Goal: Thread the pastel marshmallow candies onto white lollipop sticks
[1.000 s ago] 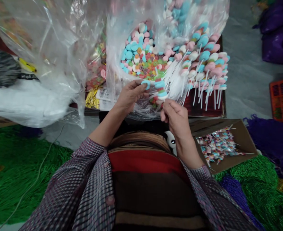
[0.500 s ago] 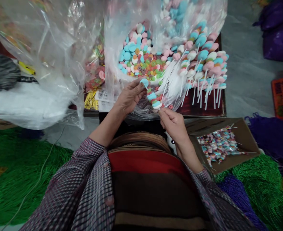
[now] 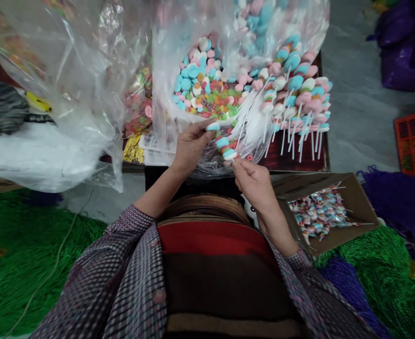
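Between the thumb and fingers of my left hand point(image 3: 192, 143) is a blue and white marshmallow disc point(image 3: 213, 126), held edge-on at the upper end of a candy skewer point(image 3: 224, 145). My right hand point(image 3: 252, 178) is closed round the lower end of its white stick. Blue, white and coloured gummy pieces are threaded along the skewer; I cannot tell whether the top disc is on the stick. Beyond my hands, loose marshmallows point(image 3: 188, 77) and ring gummies point(image 3: 216, 99) lie on clear plastic. A bundle of white sticks point(image 3: 248, 115) rests to their right.
Finished skewers point(image 3: 301, 94) are stacked at the table's right. Below them stands a cardboard box point(image 3: 361, 219) of wrapped skewers. Large clear bags point(image 3: 73, 70) fill the left. An orange crate point(image 3: 414, 141) and purple bag point(image 3: 405, 52) are on the floor, with green strands point(image 3: 23, 273) around.
The blue disc in my left hand has tipped from facing me to nearly edge-on, dropping slightly toward the skewer. My right hand keeps its grip on the stick.
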A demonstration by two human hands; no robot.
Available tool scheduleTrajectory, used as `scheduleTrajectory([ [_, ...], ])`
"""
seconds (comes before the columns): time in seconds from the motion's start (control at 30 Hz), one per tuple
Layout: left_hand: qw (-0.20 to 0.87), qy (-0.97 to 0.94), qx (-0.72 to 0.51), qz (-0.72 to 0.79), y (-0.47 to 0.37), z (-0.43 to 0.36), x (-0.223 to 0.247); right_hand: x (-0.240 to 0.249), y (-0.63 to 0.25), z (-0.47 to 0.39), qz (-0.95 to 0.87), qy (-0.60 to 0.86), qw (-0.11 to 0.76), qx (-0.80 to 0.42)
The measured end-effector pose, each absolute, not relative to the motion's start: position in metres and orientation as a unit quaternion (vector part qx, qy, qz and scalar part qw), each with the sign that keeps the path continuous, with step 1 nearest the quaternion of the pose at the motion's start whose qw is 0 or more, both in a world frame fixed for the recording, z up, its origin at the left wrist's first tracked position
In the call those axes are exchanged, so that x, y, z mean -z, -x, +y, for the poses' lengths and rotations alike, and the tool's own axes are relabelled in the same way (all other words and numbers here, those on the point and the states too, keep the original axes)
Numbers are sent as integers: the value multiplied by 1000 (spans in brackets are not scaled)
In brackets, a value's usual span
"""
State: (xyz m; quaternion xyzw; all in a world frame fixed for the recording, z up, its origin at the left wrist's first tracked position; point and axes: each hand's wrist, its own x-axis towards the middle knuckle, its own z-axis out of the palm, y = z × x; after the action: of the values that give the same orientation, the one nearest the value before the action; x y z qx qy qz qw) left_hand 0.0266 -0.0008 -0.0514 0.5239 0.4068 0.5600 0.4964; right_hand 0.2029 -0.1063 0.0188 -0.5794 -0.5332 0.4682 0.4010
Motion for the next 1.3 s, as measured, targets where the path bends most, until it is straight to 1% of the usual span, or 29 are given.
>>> scheduleTrajectory([
  [0.13, 454, -553, -531, 454, -28, -8, 54, -16, -190, -106, -518, 580, 401, -484],
  [0.2, 414, -574, -525, 473, -26, -11, 49, -14, -184, -104, -515, 577, 397, -494],
  [0.3, 341, -617, -524, 478, -22, -13, 37, -13, -180, -99, -508, 561, 390, -524],
  [0.37, 324, -632, -525, 469, -20, -12, 30, -13, -179, -96, -493, 548, 391, -551],
  [0.53, 352, -622, -511, 478, -25, -14, 26, -9, -178, -92, -462, 539, 395, -583],
  [0.6, 364, -601, -517, 490, -29, -17, 28, -6, -175, -90, -486, 552, 395, -551],
  [0.7, 391, -564, -537, 491, -34, -20, 31, -1, -173, -87, -547, 576, 394, -463],
  [0.77, 408, -551, -543, 484, -33, -20, 30, 1, -172, -84, -563, 578, 393, -441],
  [0.97, 436, -552, -534, 468, -31, -18, 24, 2, -171, -81, -519, 542, 392, -532],
  [1.17, 425, -557, -536, 471, -29, -15, 27, -6, -183, -82, -540, 567, 382, -492],
  [1.3, 436, -563, -509, 484, -27, -14, 32, -7, -190, -86, -551, 522, 357, -545],
])
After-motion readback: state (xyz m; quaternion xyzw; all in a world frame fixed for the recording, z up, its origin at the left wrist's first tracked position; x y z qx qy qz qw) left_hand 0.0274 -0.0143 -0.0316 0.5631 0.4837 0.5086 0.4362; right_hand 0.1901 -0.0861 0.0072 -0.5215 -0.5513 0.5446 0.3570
